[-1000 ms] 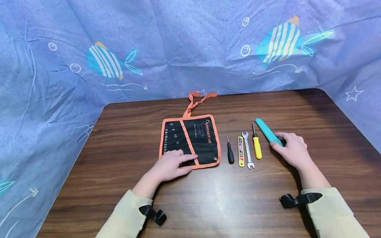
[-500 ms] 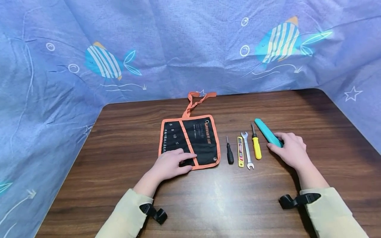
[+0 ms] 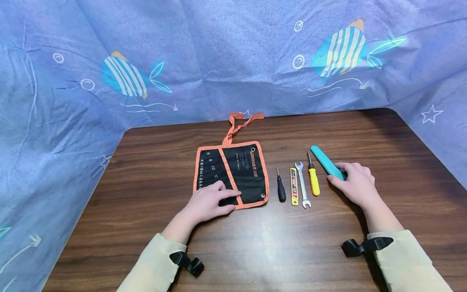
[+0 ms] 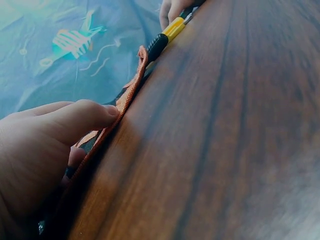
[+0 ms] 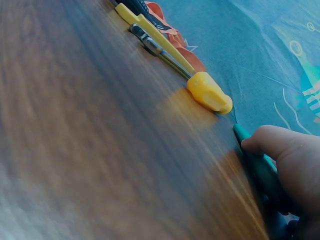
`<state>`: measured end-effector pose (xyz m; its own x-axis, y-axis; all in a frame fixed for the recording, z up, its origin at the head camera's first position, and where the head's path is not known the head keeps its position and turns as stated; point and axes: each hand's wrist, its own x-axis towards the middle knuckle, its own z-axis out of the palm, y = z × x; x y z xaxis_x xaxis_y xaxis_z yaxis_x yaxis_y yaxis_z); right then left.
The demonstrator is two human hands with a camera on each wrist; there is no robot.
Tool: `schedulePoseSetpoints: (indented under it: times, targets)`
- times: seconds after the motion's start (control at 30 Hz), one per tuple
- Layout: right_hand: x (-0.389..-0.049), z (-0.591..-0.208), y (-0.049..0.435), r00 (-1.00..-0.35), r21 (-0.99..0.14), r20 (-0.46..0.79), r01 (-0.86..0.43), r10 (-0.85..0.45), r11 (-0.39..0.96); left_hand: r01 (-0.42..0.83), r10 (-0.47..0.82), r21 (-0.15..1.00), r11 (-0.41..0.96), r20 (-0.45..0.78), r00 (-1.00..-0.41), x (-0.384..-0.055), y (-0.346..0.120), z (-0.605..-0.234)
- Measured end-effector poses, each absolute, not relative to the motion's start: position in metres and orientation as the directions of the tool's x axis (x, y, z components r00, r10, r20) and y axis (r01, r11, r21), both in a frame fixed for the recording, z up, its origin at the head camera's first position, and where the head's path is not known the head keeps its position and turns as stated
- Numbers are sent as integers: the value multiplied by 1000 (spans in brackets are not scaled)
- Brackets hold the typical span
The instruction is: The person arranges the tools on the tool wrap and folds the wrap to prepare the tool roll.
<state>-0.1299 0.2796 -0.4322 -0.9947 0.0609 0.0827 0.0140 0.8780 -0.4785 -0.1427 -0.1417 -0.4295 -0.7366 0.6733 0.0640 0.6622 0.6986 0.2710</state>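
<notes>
A black tool pouch [image 3: 251,178] with orange edging lies flat on the table. My left hand [image 3: 208,202] rests on its near left part, index finger stretched across it; in the left wrist view the thumb [image 4: 95,117] lies at the orange edge. My right hand [image 3: 355,182] grips the near end of a long teal tool [image 3: 326,160], whose far end sticks out to the upper left. That hand hides the tool's dark near end. In the right wrist view, the thumb [image 5: 265,140] lies along the teal tool's side.
Between pouch and right hand lie a black screwdriver [image 3: 281,190], a flat yellow labelled strip [image 3: 294,186], an open-end wrench [image 3: 303,184] and a yellow-handled screwdriver [image 3: 313,178]. Orange ties [image 3: 231,132] trail from the pouch's far edge. A blue fish-patterned cloth [image 3: 219,61] hangs behind the table.
</notes>
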Motion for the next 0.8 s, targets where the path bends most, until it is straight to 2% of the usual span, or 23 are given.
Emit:
schedulePoseSetpoints:
  times: [0.27, 0.8]
  targets:
    - [-131, -433, 279, -995, -459, 77, 18, 60, 888, 687, 700, 219, 693, 23, -714, -143, -140, -428]
    - [-131, -433, 280, -995, -472, 85, 12, 59, 882, 636, 661, 231, 736, -48, -748, -147, -134, -427]
